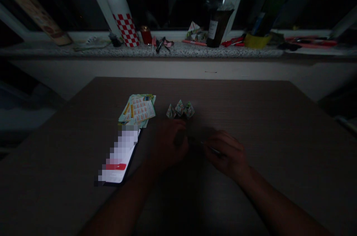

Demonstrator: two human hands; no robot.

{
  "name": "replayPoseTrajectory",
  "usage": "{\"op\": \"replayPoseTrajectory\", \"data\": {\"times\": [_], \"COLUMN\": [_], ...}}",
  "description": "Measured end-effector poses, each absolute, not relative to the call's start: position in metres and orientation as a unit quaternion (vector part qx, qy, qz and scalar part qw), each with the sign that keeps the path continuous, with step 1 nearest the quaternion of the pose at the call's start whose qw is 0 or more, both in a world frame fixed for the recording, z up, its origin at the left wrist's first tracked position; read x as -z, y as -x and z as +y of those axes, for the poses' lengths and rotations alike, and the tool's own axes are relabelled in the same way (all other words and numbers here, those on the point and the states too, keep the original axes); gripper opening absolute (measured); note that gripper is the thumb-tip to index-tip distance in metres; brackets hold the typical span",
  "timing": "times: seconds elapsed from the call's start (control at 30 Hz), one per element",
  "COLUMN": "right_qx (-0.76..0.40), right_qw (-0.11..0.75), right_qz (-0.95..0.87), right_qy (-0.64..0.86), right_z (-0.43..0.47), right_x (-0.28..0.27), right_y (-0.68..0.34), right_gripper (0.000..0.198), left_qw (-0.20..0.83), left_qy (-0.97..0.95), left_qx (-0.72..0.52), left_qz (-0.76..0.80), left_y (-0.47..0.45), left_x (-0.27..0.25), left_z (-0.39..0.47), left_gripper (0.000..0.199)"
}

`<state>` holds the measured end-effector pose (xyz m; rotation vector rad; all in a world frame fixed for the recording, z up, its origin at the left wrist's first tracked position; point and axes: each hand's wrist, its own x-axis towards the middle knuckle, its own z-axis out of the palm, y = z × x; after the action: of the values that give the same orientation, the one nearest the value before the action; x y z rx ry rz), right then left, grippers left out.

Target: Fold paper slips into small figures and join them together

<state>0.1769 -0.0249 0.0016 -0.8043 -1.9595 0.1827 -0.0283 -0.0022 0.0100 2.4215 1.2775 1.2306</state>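
Note:
The scene is very dark. My left hand (170,143) and my right hand (227,154) rest close together on the brown table (251,117), both pinching a small dark piece of paper (196,142) between them. Just beyond my hands stand three small folded paper pieces (180,110) in a row. A stack of printed paper sheets (138,109) lies to the left of them. A lit phone (120,158) lies flat beside my left forearm.
A stone windowsill (178,50) runs behind the table. On it stand a white bottle with red checks (122,16), a small red jar (145,34), two dark glass bottles (219,22), a yellow tape roll (256,41), pens and scraps.

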Motion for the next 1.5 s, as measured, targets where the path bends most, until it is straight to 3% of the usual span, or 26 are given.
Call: {"op": "replayPoseTrajectory", "data": {"times": [0.1,0.27,0.47,0.7,0.97,1.1,1.33,1.5], "right_qx": [-0.081,-0.043,0.037,0.023,-0.116,-0.212,-0.347,-0.369], "right_qw": [0.491,0.473,0.447,0.449,0.476,0.486,0.556,0.563], "right_qz": [-0.800,-0.792,-0.763,-0.727,-0.692,-0.662,-0.528,-0.526], "right_qy": [0.336,0.384,0.466,0.519,0.530,0.530,0.540,0.520], "right_z": [-0.024,-0.023,-0.020,-0.008,-0.012,-0.018,-0.010,-0.010], "right_x": [0.001,0.002,-0.002,0.004,0.008,0.014,0.023,0.024], "right_y": [-0.178,-0.178,-0.179,-0.199,-0.200,-0.185,-0.179,-0.179], "right_gripper": [0.018,0.014,0.004,0.004,0.008,0.018,0.018,0.020], "left_qw": [0.103,0.071,0.045,0.094,0.319,0.427,0.530,0.486], "left_qy": [-0.834,-0.857,-0.861,-0.844,-0.672,-0.580,-0.489,-0.513], "left_qx": [-0.388,-0.384,-0.408,-0.414,-0.427,-0.439,-0.480,-0.460], "left_qz": [0.379,0.338,0.300,0.327,0.514,0.537,0.500,0.538], "left_y": [0.022,0.012,0.007,0.013,0.017,0.011,0.013,0.014], "left_x": [-0.010,-0.006,-0.007,-0.007,-0.003,0.005,0.002,0.006], "left_z": [-0.008,-0.010,-0.009,-0.010,-0.011,-0.008,-0.005,-0.002], "left_gripper": [0.025,0.005,0.006,0.007,0.011,0.016,0.017,0.016]}}
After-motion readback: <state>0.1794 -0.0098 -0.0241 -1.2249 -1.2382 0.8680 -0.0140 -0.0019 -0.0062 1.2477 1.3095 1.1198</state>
